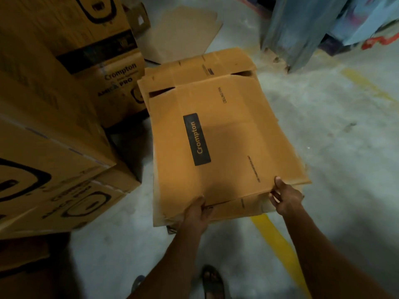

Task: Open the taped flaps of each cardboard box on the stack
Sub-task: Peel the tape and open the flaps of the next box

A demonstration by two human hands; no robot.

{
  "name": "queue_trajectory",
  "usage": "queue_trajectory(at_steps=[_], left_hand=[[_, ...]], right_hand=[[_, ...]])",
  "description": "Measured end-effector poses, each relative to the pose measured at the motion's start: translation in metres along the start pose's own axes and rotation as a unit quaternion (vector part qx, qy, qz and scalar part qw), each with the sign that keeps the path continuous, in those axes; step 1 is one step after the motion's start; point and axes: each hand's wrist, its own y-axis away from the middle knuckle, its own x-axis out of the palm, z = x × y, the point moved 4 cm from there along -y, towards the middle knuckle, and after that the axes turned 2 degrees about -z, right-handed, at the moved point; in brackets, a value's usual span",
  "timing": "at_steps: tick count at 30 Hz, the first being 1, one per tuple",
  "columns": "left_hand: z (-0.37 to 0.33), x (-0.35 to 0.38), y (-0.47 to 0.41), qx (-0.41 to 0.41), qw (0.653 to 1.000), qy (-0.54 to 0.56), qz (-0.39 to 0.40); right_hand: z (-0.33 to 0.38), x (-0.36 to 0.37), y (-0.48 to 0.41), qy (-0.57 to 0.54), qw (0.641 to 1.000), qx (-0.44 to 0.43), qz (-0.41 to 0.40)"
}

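Observation:
A flattened brown cardboard box [224, 134] with a black "Crompton" label lies on top of a low pile of flattened cardboard [248, 209] on the floor. My left hand [197, 212] grips the near edge of the top box, thumb on top and fingers underneath. My right hand [285, 196] pinches the near right corner of the same box, thumb on top. The far flaps [194, 72] of the box lie spread flat.
Stacked printed Crompton cartons [54, 117] stand close on the left. A pale flattened cardboard sheet [181, 31] lies behind the pile. Blue-wrapped goods [302, 29] stand at the back right. A yellow floor line [278, 240] runs under my right arm. My sandalled foot [212, 281] is below.

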Motion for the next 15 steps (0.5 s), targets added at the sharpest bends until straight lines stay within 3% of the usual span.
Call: queue_trajectory(at_steps=[8,11,15], left_hand=[[-0.007,-0.027,-0.006,-0.039,0.999,-0.015,-0.017],[-0.030,-0.037,0.018,0.029,0.991,-0.125,-0.024],[-0.090,-0.048,0.083,0.165,0.955,-0.246,-0.030]], right_hand=[[-0.020,0.002,0.012,0.125,0.991,0.044,0.028],[-0.024,0.020,0.044,0.189,0.980,-0.003,0.068],[-0.033,0.081,0.129,0.234,0.948,-0.064,0.205]])
